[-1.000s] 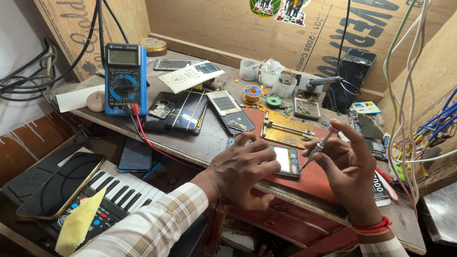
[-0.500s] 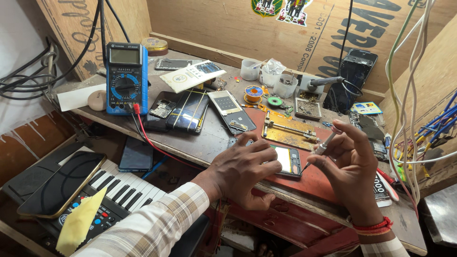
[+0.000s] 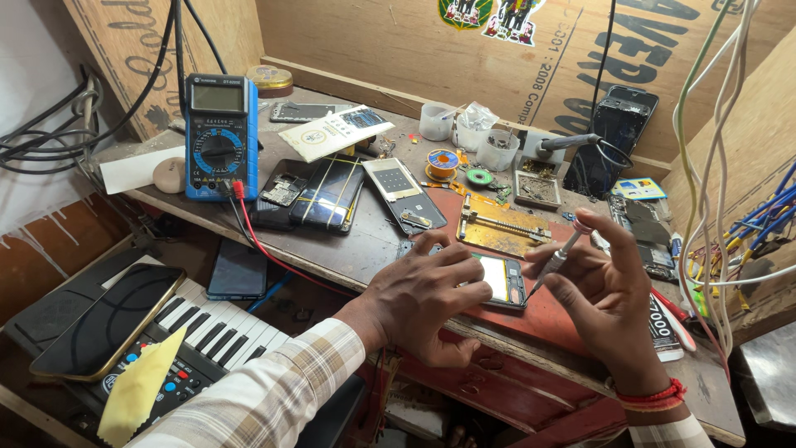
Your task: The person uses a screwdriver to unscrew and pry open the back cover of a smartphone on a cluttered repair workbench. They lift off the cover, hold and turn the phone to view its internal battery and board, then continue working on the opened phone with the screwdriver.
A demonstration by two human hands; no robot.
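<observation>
The left hand (image 3: 427,286) lies flat, fingers spread, hiding half the opened phone (image 3: 503,280) on the desk (image 3: 365,245); the right hand (image 3: 605,294) pinches a small screwdriver (image 3: 557,259), tip at the phone's edge

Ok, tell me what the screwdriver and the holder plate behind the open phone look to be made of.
Screwdriver: silvery, shiny shaft, likely metal; pinkish cap, probably plastic.
Holder plate: yellow-gold, dull and stained, with bright metal rails across it; possibly brass or coated metal, hard to say.
Open phone: pale inner panel in a dark frame.
</observation>
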